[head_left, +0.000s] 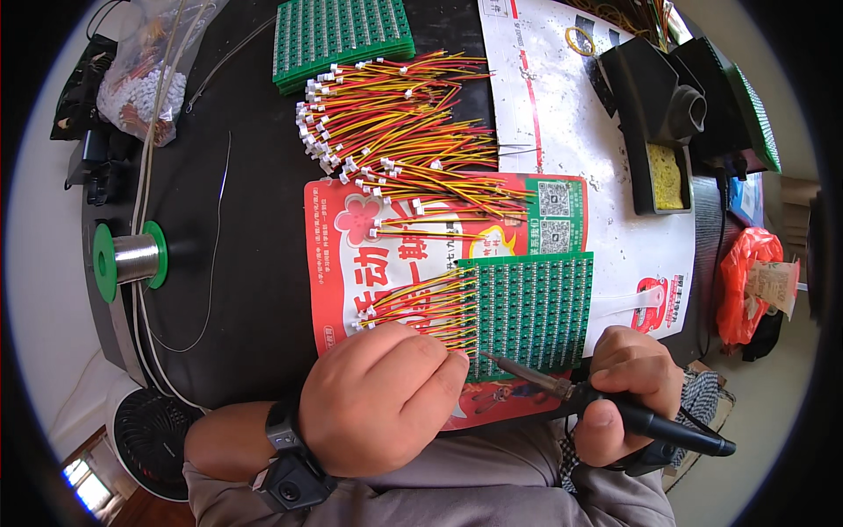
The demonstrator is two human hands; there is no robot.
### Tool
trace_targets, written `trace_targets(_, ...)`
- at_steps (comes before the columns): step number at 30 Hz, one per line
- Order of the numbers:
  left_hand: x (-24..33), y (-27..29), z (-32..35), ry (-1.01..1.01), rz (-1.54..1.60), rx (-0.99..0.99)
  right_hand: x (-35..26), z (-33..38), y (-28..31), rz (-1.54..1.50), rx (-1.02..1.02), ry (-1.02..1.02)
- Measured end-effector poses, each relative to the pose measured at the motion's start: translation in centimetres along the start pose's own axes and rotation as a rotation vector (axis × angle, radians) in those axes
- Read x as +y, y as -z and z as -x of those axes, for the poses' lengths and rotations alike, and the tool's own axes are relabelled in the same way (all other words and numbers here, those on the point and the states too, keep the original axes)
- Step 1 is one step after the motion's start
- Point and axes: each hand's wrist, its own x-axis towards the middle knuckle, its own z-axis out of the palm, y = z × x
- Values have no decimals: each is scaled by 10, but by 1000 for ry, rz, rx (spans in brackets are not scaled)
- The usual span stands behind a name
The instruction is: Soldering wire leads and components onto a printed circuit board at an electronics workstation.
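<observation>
The right hand (625, 378) has its grip closed around a black soldering iron (615, 406), the tip pointing toward ten o'clock at the lower left edge of a green circuit board panel (531, 309). The left hand (382, 400) is curled shut, fingertips pinching at that same edge where red and yellow wires (413, 307) join the panel; whether it holds anything cannot be told. The panel lies on a red printed sheet (338, 263) on the dark tabletop (255, 193). A loose pile of wire leads (399, 132) lies at twelve o'clock, a solder spool (132, 259) at nine o'clock.
</observation>
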Motion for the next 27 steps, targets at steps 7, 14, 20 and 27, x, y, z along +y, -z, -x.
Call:
trace_targets(7,1,-2,2,-12,-11,30,-1,-2,-1,-2,9,4)
trace_targets(14,5,-7,3,-30,-16,85,2,-2,-2,-13,7,18)
trace_targets(20,3,-7,4,-30,9,72,0,-4,-3,6,9,24)
trace_targets(27,4,-8,4,-22,-6,80,0,-5,-3,-4,-12,36)
